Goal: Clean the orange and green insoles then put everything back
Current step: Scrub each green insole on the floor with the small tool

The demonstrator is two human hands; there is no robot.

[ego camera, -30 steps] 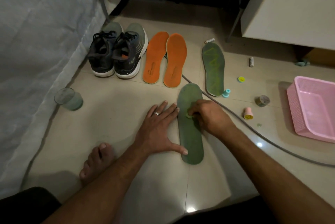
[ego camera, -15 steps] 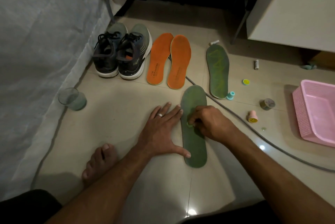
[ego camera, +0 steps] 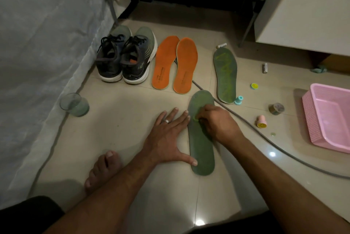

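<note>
- Change over the last second: very little. Right hand [ego camera: 217,123] has stayed on the near green insole [ego camera: 202,150], at about the same spot in its upper half; any shift is too small to call against the camera's own drift.
- Right hand fingers are curled round a small yellow-green thing [ego camera: 196,119] pressed on the insole surface. Looks like a bit of sponge or cloth; cannot tell which.
- Left hand [ego camera: 168,135] is still flat on the floor tile beside the insole, fingers straight and spread, ring on one finger. Thumb tip touches the insole's left edge near the heel and fingertips sit at its edge higher up, so it is bracing the insole.
- Second green insole [ego camera: 225,74] lies apart, further back and to the right, with yellow-green marks across it. Judgement: marks are either dirt or cleaner, so that one is not finished.
- Two orange insoles [ego camera: 175,63] lie side by side, touching, just right of the pair of sneakers [ego camera: 126,57]. Neither is in the shoes.
- Glass cup [ego camera: 74,104] with a little liquid stands at left near the grey sheet.
- Pink basket [ego camera: 329,120] at right; small stamps, a tape roll and batteries are scattered on the floor near it. Grey cable [ego camera: 265,137] passes under the toe end of the near insole.
- Meaning for the task: scrubbing stage on one green insole, local rubbing, slow progress. Putting everything back is not yet started.
</note>
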